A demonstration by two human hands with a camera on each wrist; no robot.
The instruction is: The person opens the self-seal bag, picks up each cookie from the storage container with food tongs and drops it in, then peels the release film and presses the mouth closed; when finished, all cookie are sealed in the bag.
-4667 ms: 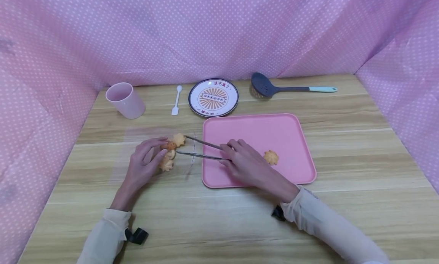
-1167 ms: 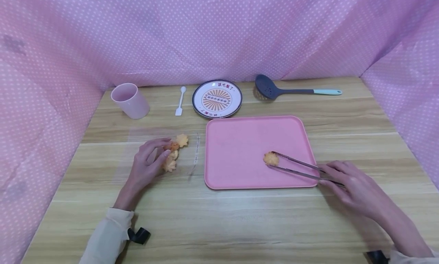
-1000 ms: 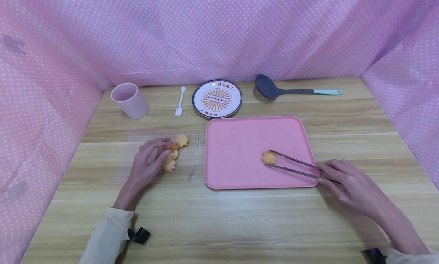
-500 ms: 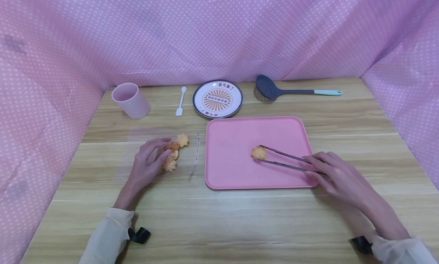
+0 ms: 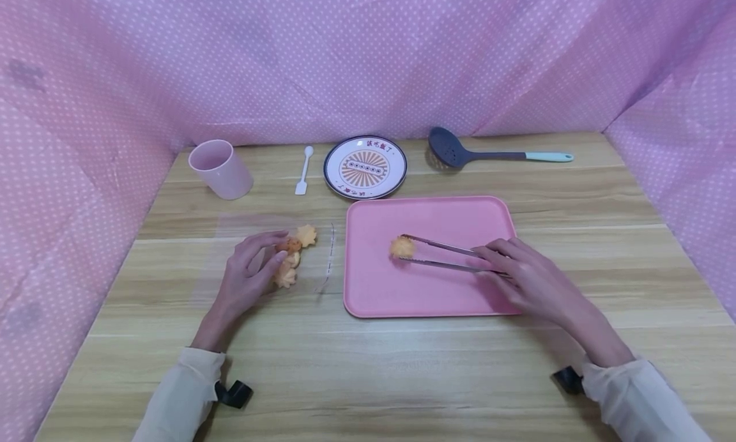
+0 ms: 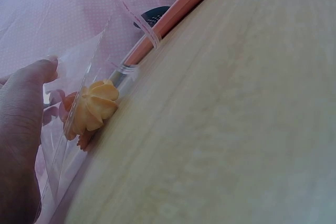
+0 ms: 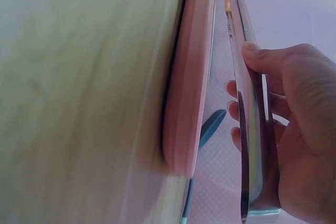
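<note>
My left hand [image 5: 244, 266] pinches the edge of a clear plastic bag [image 6: 55, 158] lying on the table at the left. Several cookies sit in the bag near the fingertips, among them a pale flower-shaped cookie [image 5: 306, 236] and a browner cookie [image 5: 290, 244]; the fingers partly cover others. Metal tongs [image 5: 439, 264] are in my right hand [image 5: 531, 279], thumb on one arm and fingers on the other. Between the tong tips is a round ridged cookie [image 5: 402, 248], held above the left half of the pink tray [image 5: 379, 295]. The right wrist view shows it raised above the tray rim.
Along the back stand a pink cup [image 5: 223, 170], a small white spatula-spoon [image 5: 305, 170], a patterned plate [image 5: 365, 167] and a dark slotted ladle [image 5: 448, 148] with a mint handle end. The bag's seal strip [image 5: 330, 257] lies left of the tray.
My right hand went from the bag to the cookie on the tray, took hold of it with the tongs, and has carried it left. My left hand stays at the bag.
</note>
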